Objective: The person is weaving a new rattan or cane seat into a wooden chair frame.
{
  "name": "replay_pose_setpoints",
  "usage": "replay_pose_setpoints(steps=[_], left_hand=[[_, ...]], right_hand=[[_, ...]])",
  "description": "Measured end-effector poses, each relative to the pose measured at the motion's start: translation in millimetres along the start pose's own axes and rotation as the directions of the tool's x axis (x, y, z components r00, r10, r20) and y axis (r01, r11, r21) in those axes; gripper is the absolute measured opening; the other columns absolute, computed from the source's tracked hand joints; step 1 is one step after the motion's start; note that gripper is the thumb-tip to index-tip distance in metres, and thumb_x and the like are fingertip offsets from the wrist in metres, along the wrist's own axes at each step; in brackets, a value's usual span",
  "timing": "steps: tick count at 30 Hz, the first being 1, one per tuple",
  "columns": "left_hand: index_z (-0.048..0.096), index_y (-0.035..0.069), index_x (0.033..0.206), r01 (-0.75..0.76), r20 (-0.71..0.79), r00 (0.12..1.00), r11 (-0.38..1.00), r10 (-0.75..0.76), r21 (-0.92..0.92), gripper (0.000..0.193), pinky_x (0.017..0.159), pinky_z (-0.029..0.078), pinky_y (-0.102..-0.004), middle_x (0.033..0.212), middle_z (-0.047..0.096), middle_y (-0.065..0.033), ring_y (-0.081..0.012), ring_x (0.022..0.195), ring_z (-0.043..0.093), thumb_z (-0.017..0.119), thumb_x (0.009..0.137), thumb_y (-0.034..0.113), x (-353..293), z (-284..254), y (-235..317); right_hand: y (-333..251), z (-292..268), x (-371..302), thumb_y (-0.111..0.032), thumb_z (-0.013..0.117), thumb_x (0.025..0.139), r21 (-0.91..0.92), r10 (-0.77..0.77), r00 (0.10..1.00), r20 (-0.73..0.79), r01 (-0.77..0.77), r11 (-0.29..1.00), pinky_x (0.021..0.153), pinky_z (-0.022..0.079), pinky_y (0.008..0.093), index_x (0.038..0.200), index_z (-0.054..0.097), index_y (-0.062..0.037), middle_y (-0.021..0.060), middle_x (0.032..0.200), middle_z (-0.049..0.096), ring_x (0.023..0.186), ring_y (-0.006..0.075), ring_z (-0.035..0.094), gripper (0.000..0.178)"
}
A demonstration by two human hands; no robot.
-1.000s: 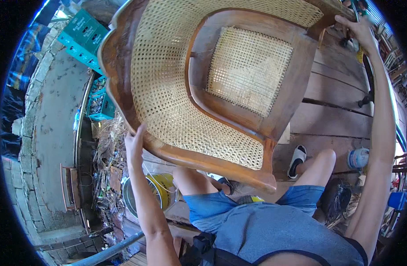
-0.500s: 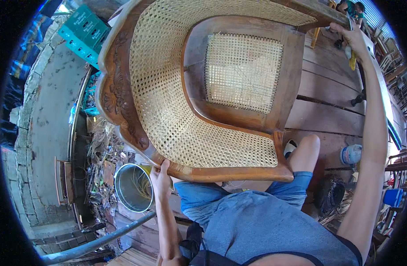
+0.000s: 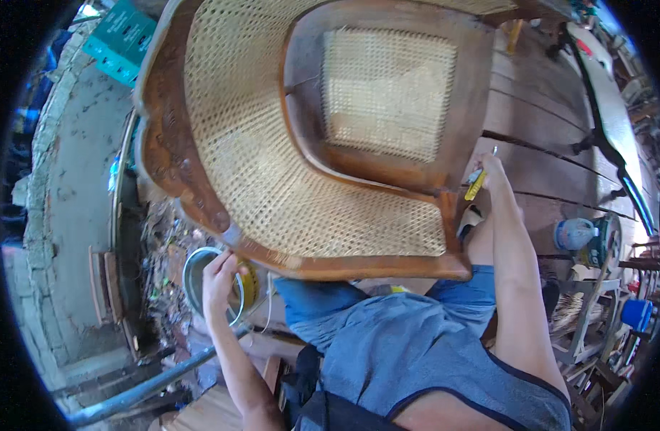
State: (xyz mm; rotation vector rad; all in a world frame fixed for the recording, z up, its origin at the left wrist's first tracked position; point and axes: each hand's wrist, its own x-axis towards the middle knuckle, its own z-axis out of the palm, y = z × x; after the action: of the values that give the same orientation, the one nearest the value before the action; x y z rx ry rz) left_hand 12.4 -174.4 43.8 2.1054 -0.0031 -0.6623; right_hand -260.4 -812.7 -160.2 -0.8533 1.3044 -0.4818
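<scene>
A carved wooden armchair (image 3: 330, 271) fills the upper middle, with a woven cane back (image 3: 251, 165) curving around a square cane seat panel (image 3: 387, 93). Just below its lower left frame, over a bucket, is my left hand (image 3: 221, 276). Its fingers are curled in, and what they hold, if anything, is hidden. My right hand (image 3: 490, 169) is closed around a slim yellow tool (image 3: 476, 185) with a small metal end, beside the chair's right front corner. The tool's exact kind is unclear. The chair rests against my knees.
A round bucket (image 3: 193, 276) with a yellow side stands at lower left, near a metal pipe (image 3: 150, 384). Green crates (image 3: 122, 39) sit upper left. On the right are a plastic jug (image 3: 575, 233), a long dark-edged piece of furniture (image 3: 599, 108) and a blue container (image 3: 636, 314).
My right hand has left the chair's far upper right edge and come down near its front corner with the yellow tool. My left hand has slid off the frame toward the bucket.
</scene>
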Motion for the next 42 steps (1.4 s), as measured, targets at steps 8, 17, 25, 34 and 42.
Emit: replay_pose_setpoints(steps=[8, 17, 25, 34, 42], left_hand=[[0.057, 0.003, 0.127, 0.011, 0.097, 0.995, 0.997, -0.004, -0.070, 0.037, 0.049, 0.031, -0.0161, 0.067, 0.052, 0.0072, -0.0022, 0.055, 0.045, 0.058, 0.092, 0.013, -53, -41, 18], [0.041, 0.006, 0.140, -0.714, -0.632, 0.700, 0.331, 0.332, -0.617, 0.054, 0.045, 0.031, -0.0147, 0.079, 0.048, 0.0019, -0.0030, 0.056, 0.035, 0.051, 0.096, 0.037, -85, -248, -3], [0.059, 0.001, 0.117, -0.511, -0.225, 0.855, 0.683, 0.467, -0.523, 0.045, 0.070, 0.045, -0.0222, 0.101, 0.063, -0.0024, -0.0085, 0.071, 0.049, 0.060, 0.093, 0.038, 76, -2, 40], [0.065, -0.004, 0.106, -0.643, -0.548, 0.682, 0.754, 0.484, -0.136, 0.026, 0.073, 0.047, -0.0257, 0.095, 0.067, -0.0054, -0.0106, 0.082, 0.059, 0.069, 0.088, 0.014, 64, 22, 52], [0.065, -0.001, 0.100, -0.617, -0.533, 0.687, 0.784, 0.494, -0.067, 0.020, 0.070, 0.045, -0.0243, 0.090, 0.066, -0.0041, -0.0098, 0.078, 0.057, 0.066, 0.090, 0.015, 56, 20, 46]], right_hand=[[11, 17, -36, -0.002, 0.053, 0.082, 0.089, 0.022, 0.999, 0.036, -0.025, 0.996, 0.049, 0.046, 0.0396, 0.077, 0.047, -0.0078, 0.0066, 0.064, 0.043, 0.050, 0.0206, 0.047, 0.009], [41, 25, -30, -0.005, 0.048, 0.079, 0.159, -0.012, 0.997, -0.082, 0.025, 0.987, 0.050, 0.047, 0.0394, 0.078, 0.047, -0.0084, 0.0051, 0.063, 0.043, 0.049, 0.0186, 0.045, 0.004], [50, 38, -34, 0.000, 0.046, 0.081, 0.012, -0.222, 0.973, -0.066, 0.223, 0.975, 0.041, 0.039, 0.0331, 0.092, 0.050, -0.0097, 0.0017, 0.063, 0.045, 0.046, 0.0157, 0.045, 0.015], [55, 13, -23, 0.000, 0.040, 0.083, -0.198, -0.154, 0.979, 0.130, 0.178, 0.964, 0.042, 0.039, 0.0350, 0.084, 0.045, -0.0126, 0.0028, 0.062, 0.043, 0.047, 0.0161, 0.043, 0.013], [33, 13, -49, 0.000, 0.042, 0.084, -0.243, -0.083, 0.988, 0.128, 0.113, 0.963, 0.043, 0.042, 0.0354, 0.089, 0.044, -0.0102, 0.0030, 0.064, 0.043, 0.048, 0.0158, 0.045, 0.012]])
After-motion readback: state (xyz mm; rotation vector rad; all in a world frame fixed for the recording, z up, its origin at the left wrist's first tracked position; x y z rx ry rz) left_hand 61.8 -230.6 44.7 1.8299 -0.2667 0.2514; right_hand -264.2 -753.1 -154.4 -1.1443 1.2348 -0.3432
